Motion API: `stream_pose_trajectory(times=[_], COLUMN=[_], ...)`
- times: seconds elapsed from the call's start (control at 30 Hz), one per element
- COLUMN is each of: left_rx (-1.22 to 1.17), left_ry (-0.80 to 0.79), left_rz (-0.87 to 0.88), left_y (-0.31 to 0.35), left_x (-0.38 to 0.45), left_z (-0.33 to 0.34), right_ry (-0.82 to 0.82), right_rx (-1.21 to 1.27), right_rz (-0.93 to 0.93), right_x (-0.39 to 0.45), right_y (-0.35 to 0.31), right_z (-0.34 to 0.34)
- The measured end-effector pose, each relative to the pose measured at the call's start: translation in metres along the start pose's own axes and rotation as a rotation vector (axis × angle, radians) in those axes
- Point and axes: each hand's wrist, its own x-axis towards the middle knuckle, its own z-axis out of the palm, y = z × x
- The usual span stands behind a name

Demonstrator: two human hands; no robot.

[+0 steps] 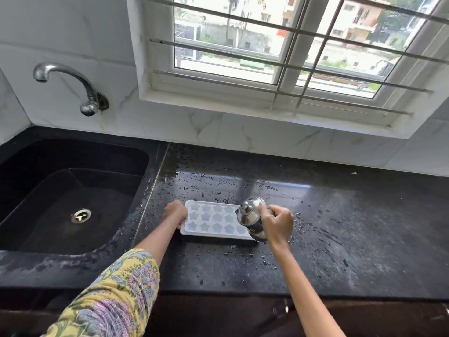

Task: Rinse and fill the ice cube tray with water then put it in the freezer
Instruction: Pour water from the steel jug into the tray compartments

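— Head view: where's the ice tray (213,221)?
— On the wet worktop (340,227), left hand (175,212) gripping its nine o'clock end.
— Right hand (277,223)?
— Wrapped around a steel jug (251,218), tilted over the three o'clock end.

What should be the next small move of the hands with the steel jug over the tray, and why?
Probably the right hand should tip the steel jug a little further, because it is tilted over the tray's right end, while the left hand steadies the left edge.
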Motion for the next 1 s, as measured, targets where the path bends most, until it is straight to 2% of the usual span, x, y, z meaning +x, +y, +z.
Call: stream_pose_trajectory(times=[0.27,0.7,1.0], left_rx=[0.024,0.036,0.038], left_ry=[0.0,-0.009,0.003], left_rz=[0.036,0.029,0.018], left_y=[-0.002,-0.001,-0.002], left_x=[0.005,0.01,0.012], left_z=[0.002,0.007,0.008], right_ry=[-0.044,0.003,-0.03], right_rx=[-0.027,-0.046,-0.032], right_rz=[-0.027,-0.052,-0.006], right_x=[-0.006,-0.004,-0.009], right_y=[0.018,0.015,0.019], right_z=[0.004,-0.003,-0.004])
